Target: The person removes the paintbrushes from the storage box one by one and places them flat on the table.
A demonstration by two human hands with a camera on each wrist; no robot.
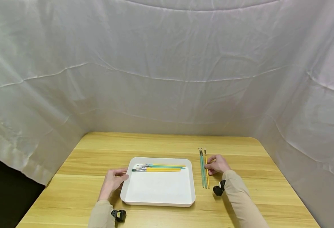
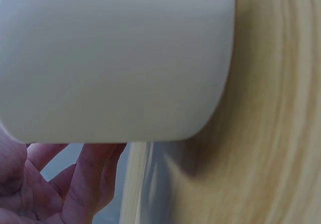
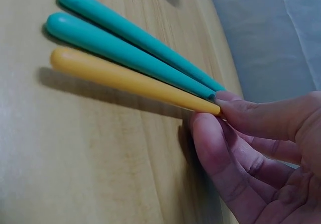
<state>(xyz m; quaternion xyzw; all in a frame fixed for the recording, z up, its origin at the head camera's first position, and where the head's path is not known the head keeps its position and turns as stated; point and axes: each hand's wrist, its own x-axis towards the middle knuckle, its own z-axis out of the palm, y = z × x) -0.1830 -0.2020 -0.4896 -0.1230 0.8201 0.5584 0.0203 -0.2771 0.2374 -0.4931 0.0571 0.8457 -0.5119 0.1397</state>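
My left hand point(image 1: 114, 182) holds the left side of a white rectangular tray point(image 1: 158, 193), thumb at the rim. In the left wrist view the fingers point(image 2: 90, 184) pass behind the tray's wall, their tips hidden. Several paintbrushes point(image 1: 164, 170) with yellow and green handles lie side by side near the tray's far edge, bristles to the left. Right of the tray, my right hand point(image 1: 218, 164) pinches a yellow paintbrush point(image 3: 125, 86) between thumb and fingertips. Two green paintbrushes point(image 3: 120, 48) lie close alongside it, bristles pointing away from me; the thumb overlaps the nearer one.
A wooden table point(image 1: 241, 148) with rounded far corners bears everything. Grey fabric curtains point(image 1: 167, 95) hang behind it and along both sides. Small black cameras are strapped to both wrists over beige sleeves point(image 1: 241, 196).
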